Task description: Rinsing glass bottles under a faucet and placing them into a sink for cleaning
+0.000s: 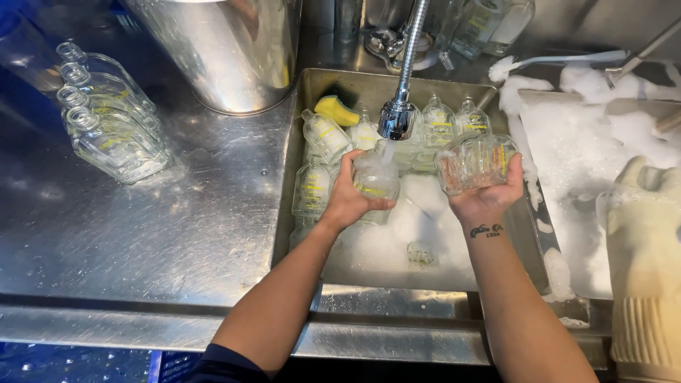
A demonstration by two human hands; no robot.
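Left hand [352,198] wrapped around clear glass bottle [376,181], held upright directly under faucet head [397,119], water running into bottle mouth. Right hand [486,197] gripping second glass bottle [475,162], tipped sideways over sink basin [294,149], right of faucet. More bottles stand in suds at basin back; yellow sponge [336,110] beside them. Row of rinsed bottles [110,117] lying on steel counter [163,234], far left. Pale glove [642,234] at right edge, possibly another person's. Bottle brush [553,62] near foam.
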